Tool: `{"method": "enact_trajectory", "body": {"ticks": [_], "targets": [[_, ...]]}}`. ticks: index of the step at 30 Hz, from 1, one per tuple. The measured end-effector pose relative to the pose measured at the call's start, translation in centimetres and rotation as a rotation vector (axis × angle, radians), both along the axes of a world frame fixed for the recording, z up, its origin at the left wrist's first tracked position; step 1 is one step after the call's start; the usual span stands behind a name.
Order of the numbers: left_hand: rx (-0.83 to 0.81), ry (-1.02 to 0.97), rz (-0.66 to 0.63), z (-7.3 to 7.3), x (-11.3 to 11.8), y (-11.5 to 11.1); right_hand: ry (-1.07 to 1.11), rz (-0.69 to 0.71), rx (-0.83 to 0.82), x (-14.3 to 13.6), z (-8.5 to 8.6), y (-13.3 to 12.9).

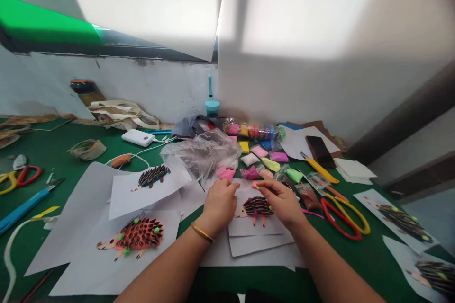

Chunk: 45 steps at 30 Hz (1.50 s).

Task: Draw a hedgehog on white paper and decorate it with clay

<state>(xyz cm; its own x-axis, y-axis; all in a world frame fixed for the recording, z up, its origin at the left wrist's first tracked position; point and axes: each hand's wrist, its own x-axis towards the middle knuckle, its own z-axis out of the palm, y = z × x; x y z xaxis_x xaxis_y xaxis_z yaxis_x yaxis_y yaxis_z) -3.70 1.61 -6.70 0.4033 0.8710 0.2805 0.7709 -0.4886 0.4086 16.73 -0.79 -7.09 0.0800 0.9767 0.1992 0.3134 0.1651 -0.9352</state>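
Note:
A sheet of white paper (pixel 245 230) with a clay hedgehog (pixel 256 206) lies before me. The hedgehog has dark spines, a pale snout and orange-pink legs. My right hand (pixel 280 197) hovers over the sheet's upper part, thumb and fingertips pinching a small orange-pink piece of clay (pixel 255 184). On the sheet's left side is my left hand (pixel 221 202), a gold bangle on its wrist. Its fingers are bent but apart, and nothing shows in them; its fingertips are partly hidden. Just behind it sits a pink clay packet (pixel 226 173).
Several clay packets (pixel 271 164) and a crumpled plastic bag (pixel 202 156) lie behind my hands. Scissors (pixel 341 218), a yellow cutter (pixel 322 170) and a phone (pixel 320 151) are at right. More hedgehog pictures (pixel 142 239) lie left and right. A blue cutter (pixel 28 206) sits far left.

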Motion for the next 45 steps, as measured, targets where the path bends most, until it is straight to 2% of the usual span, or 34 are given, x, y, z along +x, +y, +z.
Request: {"method": "enact_trajectory", "body": {"ticks": [3,6,10,12,15,18,21,23,28,33,36,42,45], "targets": [[0.059,-0.171,-0.047,0.5,0.5,-0.5,0.066,0.002,-0.046,-0.6,0.4,-0.3],[-0.007,-0.393,-0.194,0.9,0.9,-1.3,0.189,0.108,-0.148,-1.6,1.1,-1.0],[-0.057,-0.512,-0.196,1.0,1.2,-1.8,0.285,0.223,-0.275,-2.4,1.9,-1.8],[-0.063,-0.555,-0.18,1.0,1.2,-1.7,0.244,0.237,-0.232,-2.3,2.0,-2.0],[-0.124,-0.657,-0.138,0.9,1.3,-1.4,0.119,0.216,-0.065,-1.7,1.7,-1.9],[-0.326,-0.855,-0.099,0.8,1.6,-1.2,-0.026,0.126,0.118,-1.1,1.2,-1.4],[-0.554,-1.071,-0.101,0.8,1.8,-1.0,-0.129,0.059,0.221,-0.8,0.8,-1.0],[-0.636,-1.128,-0.113,0.7,1.8,-1.0,-0.167,0.049,0.254,-0.8,0.8,-1.1],[-0.749,-1.12,-0.106,0.5,1.8,-1.1,-0.205,0.08,0.279,-1.6,1.0,-1.5],[-0.835,-1.12,-0.237,0.6,2.0,-1.5,-0.195,0.144,0.274,-2.3,1.2,-1.7],[-0.916,-1.148,-0.26,0.6,2.0,-1.6,-0.199,0.133,0.28,-2.3,1.3,-1.7],[-1.333,-1.481,-0.239,0.9,2.0,-1.6,-0.287,0.02,0.438,-1.8,1.3,-1.6],[-1.539,-1.635,-0.306,1.5,2.0,-1.8,-0.371,-0.006,0.52,-1.8,1.3,-1.5]]}}
